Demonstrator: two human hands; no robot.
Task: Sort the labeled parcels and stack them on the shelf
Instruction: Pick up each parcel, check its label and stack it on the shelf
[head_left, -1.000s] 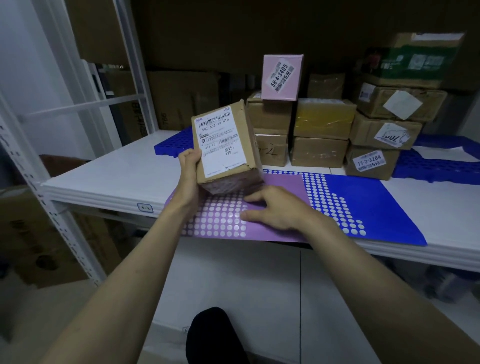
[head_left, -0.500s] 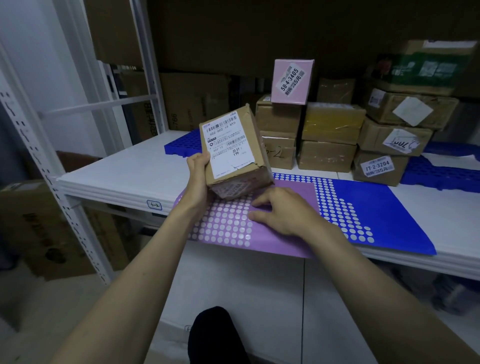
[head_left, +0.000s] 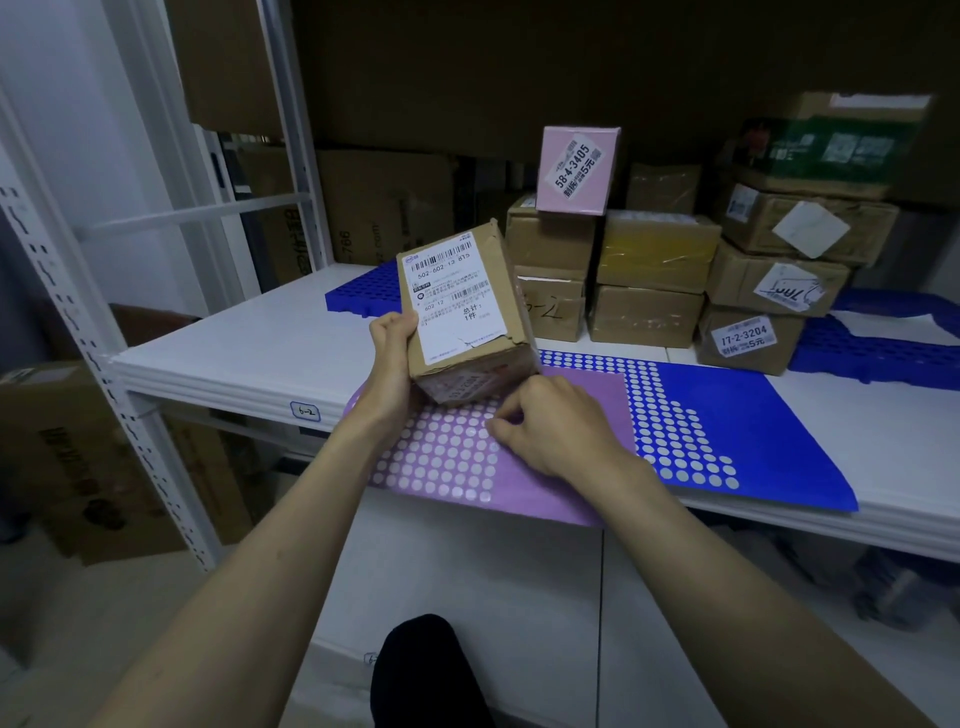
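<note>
Left hand (head_left: 390, 347) grips tilted brown cardboard parcel (head_left: 467, 322) by one edge; right hand (head_left: 558, 434) pinches at purple dotted sticker sheet (head_left: 457, 462). One-sided hold: parcel may slip onto shelf (head_left: 234, 358)

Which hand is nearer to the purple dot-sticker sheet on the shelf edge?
Right. The right hand rests on the purple sheet, fingertips at its dots. The left hand is above the sheet's left end, gripping the brown parcel.

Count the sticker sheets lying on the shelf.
2: a purple sticker sheet at the shelf's front edge under both hands, and a blue sticker sheet to its right, partly tucked beneath it.
</note>
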